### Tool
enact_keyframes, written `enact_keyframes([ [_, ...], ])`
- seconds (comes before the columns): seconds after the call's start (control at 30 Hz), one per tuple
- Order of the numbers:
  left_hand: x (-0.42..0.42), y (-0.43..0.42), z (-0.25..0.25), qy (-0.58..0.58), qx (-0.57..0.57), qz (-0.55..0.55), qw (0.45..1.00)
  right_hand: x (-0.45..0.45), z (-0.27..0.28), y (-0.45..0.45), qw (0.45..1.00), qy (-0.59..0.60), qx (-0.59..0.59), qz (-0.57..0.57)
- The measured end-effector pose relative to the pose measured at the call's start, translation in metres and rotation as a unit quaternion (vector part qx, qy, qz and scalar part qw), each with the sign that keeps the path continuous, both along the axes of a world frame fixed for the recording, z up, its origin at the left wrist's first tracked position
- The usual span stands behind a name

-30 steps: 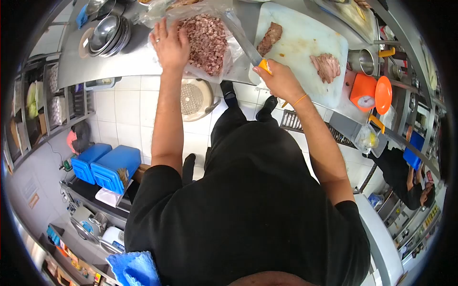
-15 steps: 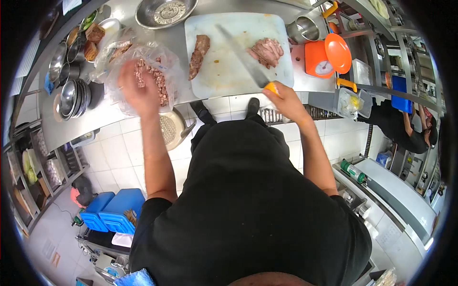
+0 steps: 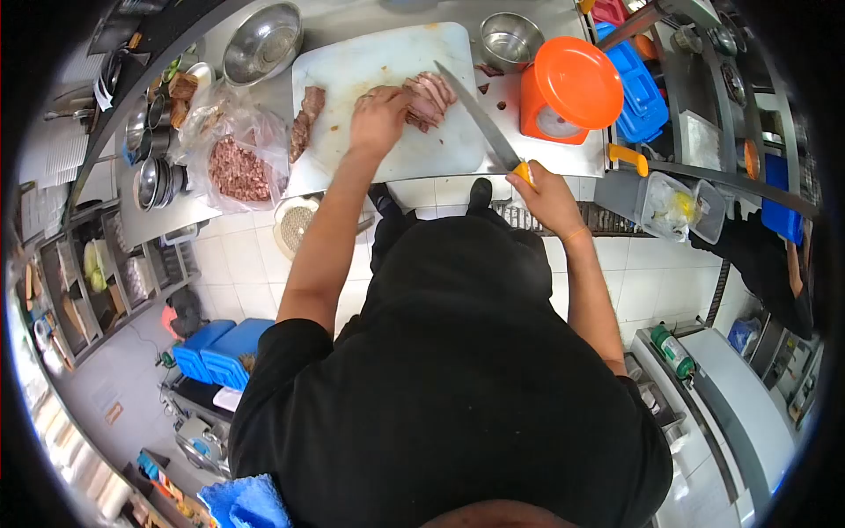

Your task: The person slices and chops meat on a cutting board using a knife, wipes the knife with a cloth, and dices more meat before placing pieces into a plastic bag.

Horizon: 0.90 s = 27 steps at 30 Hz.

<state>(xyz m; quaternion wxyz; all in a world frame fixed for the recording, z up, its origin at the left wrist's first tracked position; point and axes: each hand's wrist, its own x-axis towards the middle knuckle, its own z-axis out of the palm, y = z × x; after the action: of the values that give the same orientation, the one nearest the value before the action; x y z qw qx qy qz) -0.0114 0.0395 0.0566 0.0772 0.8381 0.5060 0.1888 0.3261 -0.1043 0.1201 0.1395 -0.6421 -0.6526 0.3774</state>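
Note:
My left hand (image 3: 378,121) is over the white cutting board (image 3: 361,66), its bent fingers on the left edge of a pile of sliced meat (image 3: 429,95). My right hand (image 3: 546,201) grips the yellow handle of a large knife (image 3: 482,119). The blade points up and left, just right of the slices and partly over the board's right edge. A long piece of uncut meat (image 3: 306,121) lies along the board's left edge. Left of it, a clear plastic bag (image 3: 275,145) lies open with diced meat (image 3: 238,170) inside.
An orange scale (image 3: 553,130) stands right of the board, near a steel pot (image 3: 510,42). A metal bowl (image 3: 262,44) sits at the back left. Stacked small bowls (image 3: 157,183) stand at the left edge. Another person (image 3: 761,264) is at far right.
My left hand has moved right, from the bag of diced meat to the sliced meat. The knife has shifted to the right of the slices. The head view has shifted too.

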Motion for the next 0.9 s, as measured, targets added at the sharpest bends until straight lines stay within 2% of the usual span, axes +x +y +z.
enact_keyframes([
  [0.23, -0.024, -0.02, 0.001, 0.012, 0.039, 0.06, 0.997, 0.007, -0.002, 0.031, 0.993, -0.014, -0.025, 0.119],
  [0.4, -0.03, -0.023, -0.008, -0.075, -0.009, 0.124, 0.989, -0.018, -0.015, 0.051, 0.986, -0.048, -0.003, 0.163],
  [0.57, -0.032, -0.029, -0.005, -0.133, -0.057, 0.143, 0.979, -0.045, -0.024, 0.055, 0.985, -0.051, -0.029, 0.164],
  [0.67, -0.033, -0.026, -0.01, -0.137, -0.045, 0.144, 0.979, -0.057, -0.025, 0.054, 0.985, -0.06, -0.037, 0.155],
  [0.83, -0.033, -0.014, 0.008, -0.107, -0.101, 0.134, 0.98, -0.07, -0.02, 0.043, 0.989, -0.059, -0.018, 0.132],
  [0.9, -0.033, -0.007, 0.011, -0.093, -0.13, 0.137, 0.977, -0.076, -0.013, 0.035, 0.994, -0.07, -0.02, 0.083],
])
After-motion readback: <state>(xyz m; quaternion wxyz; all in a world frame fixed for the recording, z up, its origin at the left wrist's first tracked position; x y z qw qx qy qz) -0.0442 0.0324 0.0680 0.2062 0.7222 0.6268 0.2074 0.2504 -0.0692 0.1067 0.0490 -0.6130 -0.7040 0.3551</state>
